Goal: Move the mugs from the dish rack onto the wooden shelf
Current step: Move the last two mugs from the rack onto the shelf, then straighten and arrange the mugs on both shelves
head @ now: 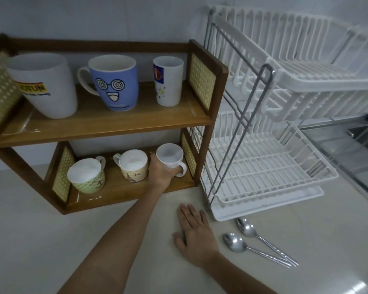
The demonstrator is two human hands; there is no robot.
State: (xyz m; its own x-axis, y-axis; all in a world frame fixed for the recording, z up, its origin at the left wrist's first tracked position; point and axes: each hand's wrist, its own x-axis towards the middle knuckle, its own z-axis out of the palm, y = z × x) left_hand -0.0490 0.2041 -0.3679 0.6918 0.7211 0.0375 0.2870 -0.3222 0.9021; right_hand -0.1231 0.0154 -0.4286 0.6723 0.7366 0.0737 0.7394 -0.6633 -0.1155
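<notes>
A wooden shelf [106,124] with two levels stands at the left. Its top level carries a big white mug [45,85], a blue face mug [115,81] and a tall white cup [168,80]. On the bottom level stand a green mug [86,175] and a beige mug [133,165]. My left hand [162,172] grips a small white mug [170,155] at the bottom level's right end. My right hand [192,232] lies flat on the counter, fingers spread. The white dish rack [270,166] at the right holds no mugs.
Two metal spoons [249,236] lie on the counter just right of my right hand, in front of the rack's drip tray [270,206]. A steel sink [357,149] sits at the far right. Pale counter stretches along the front.
</notes>
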